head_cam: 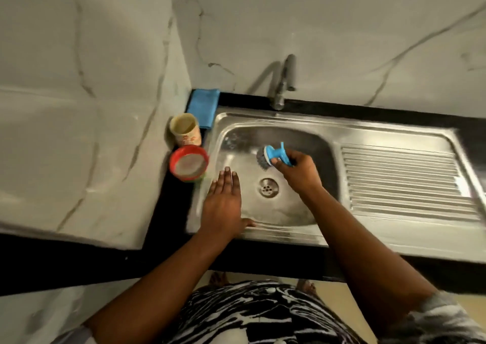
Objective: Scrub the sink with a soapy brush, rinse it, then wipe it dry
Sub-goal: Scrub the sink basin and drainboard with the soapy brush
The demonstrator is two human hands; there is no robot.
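A stainless steel sink (310,130) sits in a black counter, its drain (268,187) in the middle of the basin. My right hand (297,170) grips the blue handle of a scrub brush (273,155), whose grey bristle head points left over the back of the basin. My left hand (223,199) lies flat with straight fingers over the basin's left side, its thumb along the front rim. A folded blue cloth (205,107) lies at the back left corner of the counter.
A tap (282,83) comes out of the marble wall above the sink's back edge. A cream cup (185,129) and a red-rimmed round tub (188,163) stand on the counter left of the basin. A ribbed drainboard (402,180) fills the sink's right half.
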